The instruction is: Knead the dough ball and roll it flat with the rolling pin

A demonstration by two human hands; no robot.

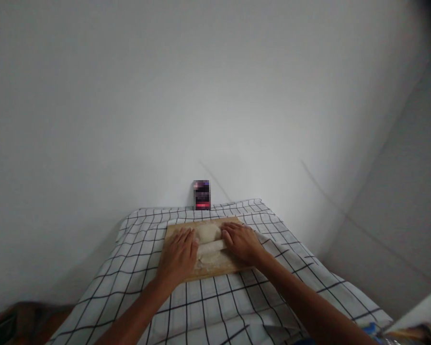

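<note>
A wooden board lies on the cloth in front of me, dusted with flour. Across it rests a pale, floury cylinder that looks like a rolling pin. Flattened white dough shows on its far side, and more pale dough or flour lies on the near side. My left hand lies palm down over the cylinder's left end, fingers stretched forward. Over the right end is my right hand, also palm down, with its fingers extended toward the dough. Both palms hide the cylinder's ends.
A white cloth with a black grid covers the table and has folds at the right. Against the wall at the back stands a small dark box-like item, its face blurred. Brown furniture is at the lower left.
</note>
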